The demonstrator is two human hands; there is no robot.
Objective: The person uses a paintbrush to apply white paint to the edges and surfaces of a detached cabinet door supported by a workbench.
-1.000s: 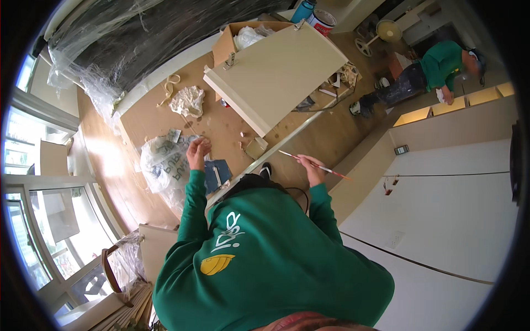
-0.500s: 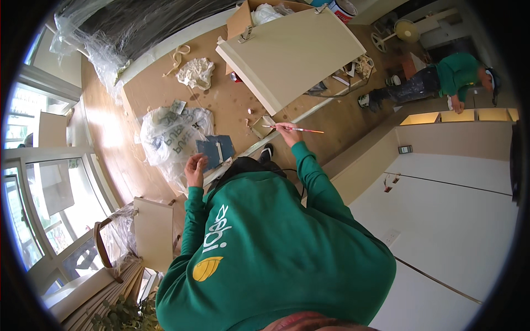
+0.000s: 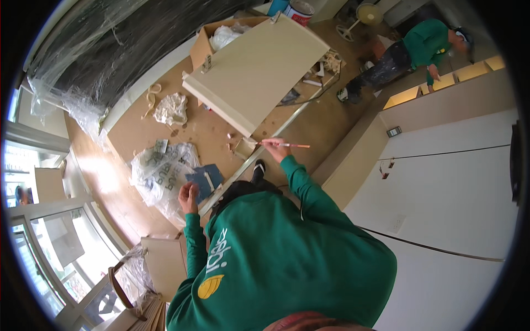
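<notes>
Right hand (image 3: 276,148) – closed around a slim brush (image 3: 298,145), forward end near the small tray (image 3: 244,148). Left hand (image 3: 188,196) – half open, nothing visibly held, beside the blue-grey sheet (image 3: 199,179).

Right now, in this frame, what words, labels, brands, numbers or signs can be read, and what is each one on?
I describe text here without copying it.
Wearer's green sweatshirt: large white lettering, legible, beside a yellow emblem.
Clear plastic bag: dark lettering, creased, only partly legible.
Bucket: red-and-white label, too small to read.
</notes>
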